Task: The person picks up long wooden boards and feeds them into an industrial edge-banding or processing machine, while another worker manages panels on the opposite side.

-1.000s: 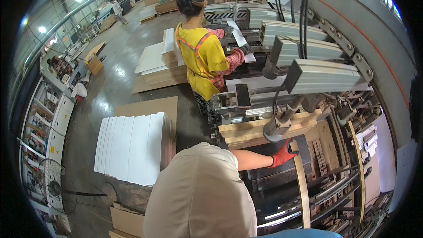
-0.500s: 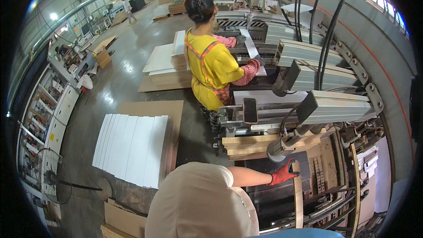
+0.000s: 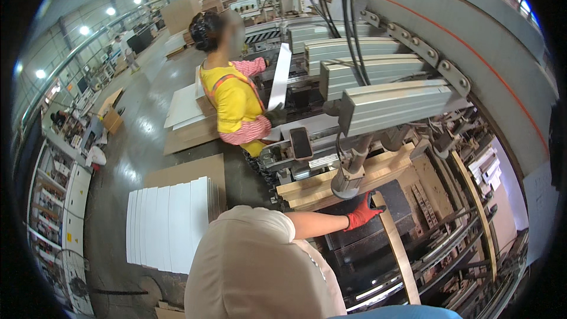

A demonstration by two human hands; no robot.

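My left hand [image 3: 361,212], in a red glove with dark fingertips, grips the far end of a long, narrow wooden strip [image 3: 397,248]. The strip slants down toward the lower edge, where its near end passes out of sight. Beneath it lies a dark flat machine bed [image 3: 363,254]. Just beyond the glove, a round metal press foot [image 3: 346,184] hangs over a row of light wooden strips [image 3: 336,178] lying side by side. My right hand does not show.
A co-worker in yellow [image 3: 233,97] stands ahead, holding a white board [image 3: 280,77]. Grey clamp beams [image 3: 401,103] reach in from the right. A phone [image 3: 300,143] rests on the machine rail. Stacked white panels [image 3: 168,221] stand at left. Another wooden strip [image 3: 477,212] lies at right.
My view has turned and tilted, so the machine sits differently in it. My left hand still holds the strip's end. The co-worker's white board has swung to a steeper angle.
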